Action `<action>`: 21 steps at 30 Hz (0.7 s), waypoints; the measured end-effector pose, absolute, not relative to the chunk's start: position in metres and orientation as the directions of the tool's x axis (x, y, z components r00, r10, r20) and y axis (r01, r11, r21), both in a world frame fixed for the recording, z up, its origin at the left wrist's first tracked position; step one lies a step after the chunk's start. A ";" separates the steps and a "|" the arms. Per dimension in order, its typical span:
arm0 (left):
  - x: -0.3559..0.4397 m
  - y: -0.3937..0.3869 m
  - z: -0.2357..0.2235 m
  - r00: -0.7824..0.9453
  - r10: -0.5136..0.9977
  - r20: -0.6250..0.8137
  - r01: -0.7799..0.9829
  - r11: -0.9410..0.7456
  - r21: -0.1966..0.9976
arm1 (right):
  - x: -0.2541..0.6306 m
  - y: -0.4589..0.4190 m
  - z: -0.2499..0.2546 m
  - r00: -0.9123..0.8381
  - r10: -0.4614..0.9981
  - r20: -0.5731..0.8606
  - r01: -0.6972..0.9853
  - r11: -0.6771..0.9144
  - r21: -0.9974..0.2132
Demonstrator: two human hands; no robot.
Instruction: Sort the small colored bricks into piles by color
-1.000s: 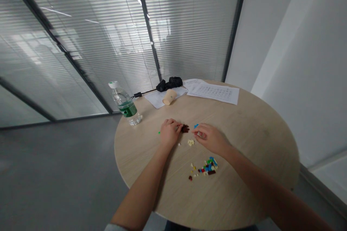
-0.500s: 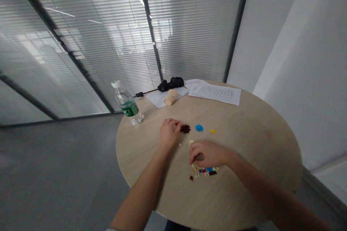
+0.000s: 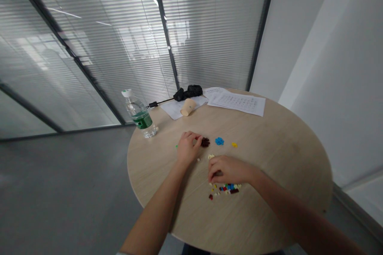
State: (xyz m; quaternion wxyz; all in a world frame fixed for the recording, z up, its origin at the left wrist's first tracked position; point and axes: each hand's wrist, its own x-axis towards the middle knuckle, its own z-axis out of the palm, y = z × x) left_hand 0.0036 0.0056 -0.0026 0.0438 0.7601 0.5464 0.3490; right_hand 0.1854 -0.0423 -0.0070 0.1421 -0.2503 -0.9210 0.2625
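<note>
My left hand (image 3: 188,147) rests on the round wooden table (image 3: 269,175), fingers curled, its fingertips touching a small heap of dark brown bricks (image 3: 205,142). My right hand (image 3: 227,169) hovers over the mixed pile of small coloured bricks (image 3: 226,188), fingers curled down in a pinch; what they hold is hidden. A blue heap (image 3: 219,141) and a yellow piece (image 3: 234,144) lie beyond it. A few cream bricks (image 3: 211,156) sit between the hands. A tiny green piece (image 3: 176,146) lies left of my left hand.
A water bottle (image 3: 139,115) stands at the table's left edge. At the far side lie a tipped paper cup (image 3: 187,106), a black bundle with a cable (image 3: 188,92) and printed sheets (image 3: 236,102). Glass walls with blinds stand behind; grey floor on the left.
My right hand drew back from the blue heap to the mixed pile near me, uncovering the blue and yellow pieces. My left hand stayed by the brown heap.
</note>
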 end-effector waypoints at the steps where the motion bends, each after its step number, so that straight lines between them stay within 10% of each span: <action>1: 0.004 0.005 -0.003 0.160 0.861 0.483 0.799 -0.401 0.449 | 0.185 -0.043 -0.006 -0.834 0.537 0.126 0.392 0.738 -0.550; 21: 0.004 0.002 0.002 0.356 0.804 0.477 0.705 -0.566 0.428 | 0.194 -0.025 -0.014 -0.435 0.853 0.288 0.677 0.521 -0.520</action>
